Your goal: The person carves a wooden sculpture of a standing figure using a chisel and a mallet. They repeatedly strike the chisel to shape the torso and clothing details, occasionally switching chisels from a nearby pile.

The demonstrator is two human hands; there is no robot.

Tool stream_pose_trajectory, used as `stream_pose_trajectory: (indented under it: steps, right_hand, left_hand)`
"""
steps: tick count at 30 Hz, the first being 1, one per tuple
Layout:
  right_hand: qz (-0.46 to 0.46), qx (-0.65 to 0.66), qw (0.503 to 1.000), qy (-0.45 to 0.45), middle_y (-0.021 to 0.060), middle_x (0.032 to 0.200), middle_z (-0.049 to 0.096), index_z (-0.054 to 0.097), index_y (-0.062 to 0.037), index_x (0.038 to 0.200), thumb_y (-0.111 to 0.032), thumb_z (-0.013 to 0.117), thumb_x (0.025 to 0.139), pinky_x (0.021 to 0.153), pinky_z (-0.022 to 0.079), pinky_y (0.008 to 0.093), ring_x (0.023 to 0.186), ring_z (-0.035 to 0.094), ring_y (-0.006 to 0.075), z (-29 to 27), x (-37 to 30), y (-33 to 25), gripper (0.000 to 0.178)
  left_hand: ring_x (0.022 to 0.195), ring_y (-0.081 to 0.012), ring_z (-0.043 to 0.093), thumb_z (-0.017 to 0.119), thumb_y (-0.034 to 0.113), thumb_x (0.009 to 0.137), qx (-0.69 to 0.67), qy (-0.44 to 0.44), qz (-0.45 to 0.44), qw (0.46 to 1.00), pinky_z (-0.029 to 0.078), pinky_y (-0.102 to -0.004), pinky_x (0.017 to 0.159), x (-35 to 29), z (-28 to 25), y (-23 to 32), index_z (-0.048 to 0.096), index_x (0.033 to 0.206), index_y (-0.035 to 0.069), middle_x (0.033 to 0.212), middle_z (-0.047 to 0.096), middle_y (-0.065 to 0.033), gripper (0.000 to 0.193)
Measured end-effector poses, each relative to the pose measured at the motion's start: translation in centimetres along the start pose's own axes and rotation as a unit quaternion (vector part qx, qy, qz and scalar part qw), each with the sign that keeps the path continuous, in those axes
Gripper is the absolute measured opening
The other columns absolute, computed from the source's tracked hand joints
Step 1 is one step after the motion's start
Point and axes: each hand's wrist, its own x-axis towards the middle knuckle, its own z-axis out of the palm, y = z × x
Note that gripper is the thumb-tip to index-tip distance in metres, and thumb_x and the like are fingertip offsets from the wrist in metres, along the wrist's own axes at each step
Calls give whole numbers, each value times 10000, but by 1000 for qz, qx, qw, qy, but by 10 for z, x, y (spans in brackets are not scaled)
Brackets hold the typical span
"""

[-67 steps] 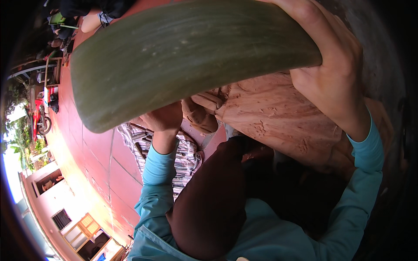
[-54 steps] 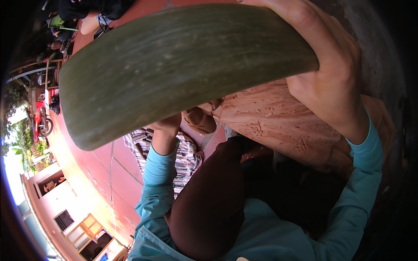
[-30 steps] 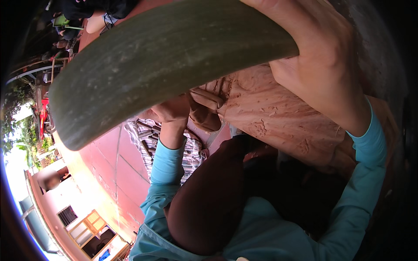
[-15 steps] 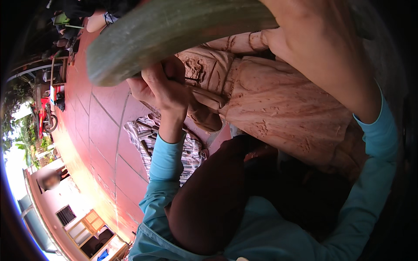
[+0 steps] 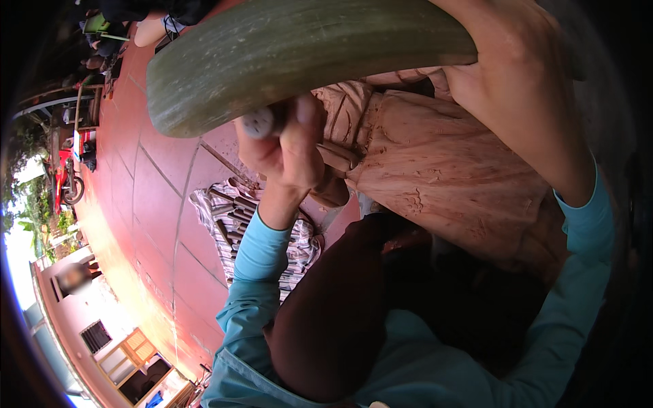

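A thick, curved green mallet [image 5: 306,54] spans the top of the view, its blunt end at the left. My right hand [image 5: 524,81] is closed round its other end, at the upper right. Just under the mallet, my left hand [image 5: 296,153] grips a chisel [image 5: 260,124], of which only the round, worn, pale butt shows; its blade is hidden behind my fingers. A narrow gap seems to part butt and mallet, though I cannot tell for certain. Beyond my hands lies a large reddish-brown wooden carving [image 5: 435,156] with draped folds and small wood chips on it.
A striped cloth [image 5: 292,262] with several carving tools [image 5: 235,217] lies on the red tiled floor [image 5: 153,204]. My bent knee [image 5: 326,319] is close below the carving. Farther off are a red motorcycle [image 5: 68,180], a pale building [image 5: 95,299] and another person's leg [image 5: 153,30].
The mallet, blurred before, has shifted slightly to the right with my right hand. My left hand has moved right and turned, so the chisel's round butt now shows.
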Motion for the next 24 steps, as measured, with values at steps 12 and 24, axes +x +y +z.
stream_pose_trajectory:
  steps: [12, 24]
  right_hand:
    - [36, 184, 978, 92, 96, 864, 657, 569, -25, 1140, 24, 734, 707, 603, 531, 303, 723, 664, 203, 20, -13, -3, 466]
    - [-36, 216, 973, 67, 102, 840, 628, 557, -33, 1183, 13, 726, 739, 604, 506, 290, 747, 653, 209, 6, 10, -5, 477]
  left_hand:
    - [439, -147, 303, 360, 352, 948, 9, 68, -137, 988, 273, -260, 375, 1, -25, 9, 506, 896, 31, 578, 339, -50, 357]
    - [412, -112, 314, 442, 253, 940, 186, 82, -51, 978, 276, -238, 338, 1, -8, 0, 484, 861, 24, 540, 343, -39, 246]
